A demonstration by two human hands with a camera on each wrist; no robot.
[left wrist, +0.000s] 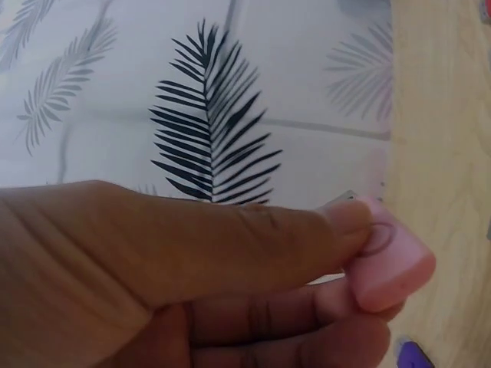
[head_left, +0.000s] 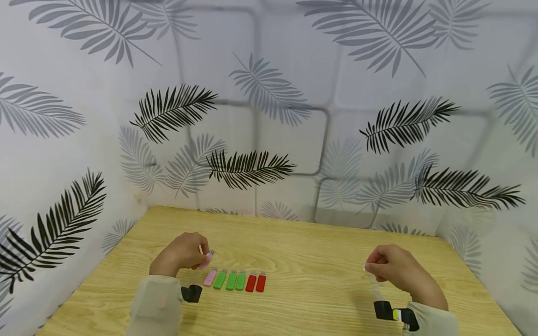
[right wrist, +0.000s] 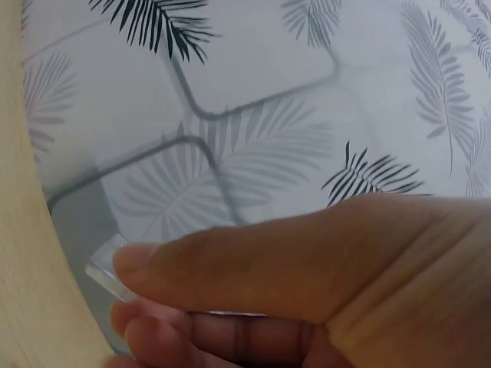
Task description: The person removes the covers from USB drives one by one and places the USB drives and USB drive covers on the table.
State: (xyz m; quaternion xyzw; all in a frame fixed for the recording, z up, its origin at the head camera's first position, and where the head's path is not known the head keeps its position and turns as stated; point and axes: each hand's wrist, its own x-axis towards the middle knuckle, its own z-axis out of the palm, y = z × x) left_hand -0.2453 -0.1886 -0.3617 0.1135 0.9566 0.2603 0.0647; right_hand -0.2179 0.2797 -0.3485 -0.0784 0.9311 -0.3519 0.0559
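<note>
My left hand (head_left: 181,254) pinches a pink USB flash drive (left wrist: 395,268) between thumb and fingers, its metal plug showing in the head view. Just below that hand, a row of USB flash drives lies on the table: a pink one (head_left: 209,277) at the left end, then green ones (head_left: 231,280), then two red ones (head_left: 256,282) at the right. Far to the right, my right hand (head_left: 399,270) holds a small clear plastic piece (right wrist: 105,266) between thumb and fingers, above the table. Its exact kind cannot be told, as the fingers cover part of it.
The wood-grain table (head_left: 311,308) meets a leaf-patterned covering (head_left: 286,196) at the back and both sides. Black wrist mounts (head_left: 192,293) sit at both cuffs. A purple object (left wrist: 414,356) shows partly at the bottom edge of the left wrist view.
</note>
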